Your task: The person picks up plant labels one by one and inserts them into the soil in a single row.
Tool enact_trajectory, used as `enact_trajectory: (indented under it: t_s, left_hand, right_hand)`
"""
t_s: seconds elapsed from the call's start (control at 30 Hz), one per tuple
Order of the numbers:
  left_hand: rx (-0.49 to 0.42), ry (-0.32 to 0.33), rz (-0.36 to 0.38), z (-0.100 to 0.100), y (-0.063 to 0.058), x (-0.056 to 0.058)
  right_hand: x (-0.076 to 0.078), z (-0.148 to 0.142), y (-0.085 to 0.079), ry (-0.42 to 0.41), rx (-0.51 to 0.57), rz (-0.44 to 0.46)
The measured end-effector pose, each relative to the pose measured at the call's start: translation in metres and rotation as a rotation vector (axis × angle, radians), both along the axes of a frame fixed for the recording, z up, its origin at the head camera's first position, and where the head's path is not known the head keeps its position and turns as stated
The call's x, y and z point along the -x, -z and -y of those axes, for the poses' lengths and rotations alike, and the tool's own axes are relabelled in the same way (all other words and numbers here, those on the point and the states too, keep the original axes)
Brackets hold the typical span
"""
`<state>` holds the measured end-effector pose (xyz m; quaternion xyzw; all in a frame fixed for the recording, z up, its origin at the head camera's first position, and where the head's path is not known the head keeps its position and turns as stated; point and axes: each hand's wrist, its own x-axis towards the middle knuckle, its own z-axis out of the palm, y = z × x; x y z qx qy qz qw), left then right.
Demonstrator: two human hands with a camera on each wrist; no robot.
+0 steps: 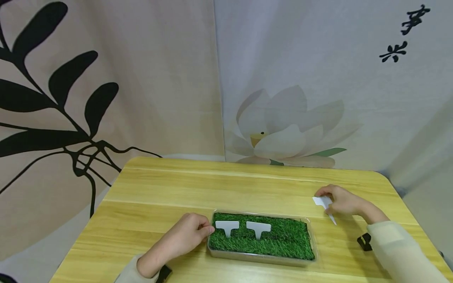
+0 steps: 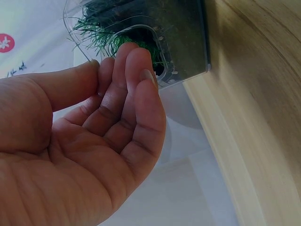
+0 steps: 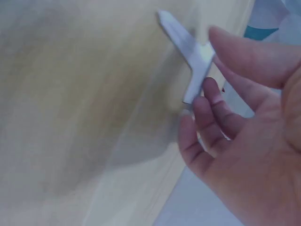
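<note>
A clear plastic box (image 1: 262, 257) filled with green artificial grass (image 1: 279, 241) sits on the table. Two white T-shaped plant labels stand upright in the grass, the left label (image 1: 227, 225) near the box's left end and another label (image 1: 258, 227) near its middle. My left hand (image 1: 189, 234) is at the box's left end, fingers loosely bent with nothing visible between them; whether they touch the wall I cannot tell. To the right of the box, my right hand (image 1: 341, 200) pinches a third white plant label (image 3: 200, 61) by its wide head, its pointed stem angled down over the table.
The wooden table (image 1: 170, 184) extends behind the box to a printed curtain (image 1: 170, 78). A black strap piece (image 1: 364, 241) shows at the right wrist. In the left wrist view, the box's end wall (image 2: 188, 42) has a rounded cut-out.
</note>
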<state>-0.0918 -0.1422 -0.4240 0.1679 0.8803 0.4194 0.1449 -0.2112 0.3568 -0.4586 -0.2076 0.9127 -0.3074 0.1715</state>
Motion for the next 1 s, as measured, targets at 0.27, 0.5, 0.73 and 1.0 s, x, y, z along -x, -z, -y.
enact_trajectory:
  t_s: [0.27,0.5,0.73,1.0]
  left_hand:
    - [-0.005,0.008,-0.001,0.000,0.001,0.000]
    - [-0.004,0.007,-0.006,0.000,0.002,0.000]
    - [0.001,0.000,-0.014,0.000,0.002,0.000]
    - [0.000,-0.003,-0.006,0.000,0.001,-0.001]
  right_hand:
    - [-0.001,-0.006,-0.003,-0.049,-0.051,-0.039]
    - [0.001,-0.011,-0.001,-0.015,-0.044,-0.022]
    - [0.002,-0.016,0.000,0.061,-0.003,0.061]
    - [0.002,-0.021,0.001,0.087,-0.015,0.034]
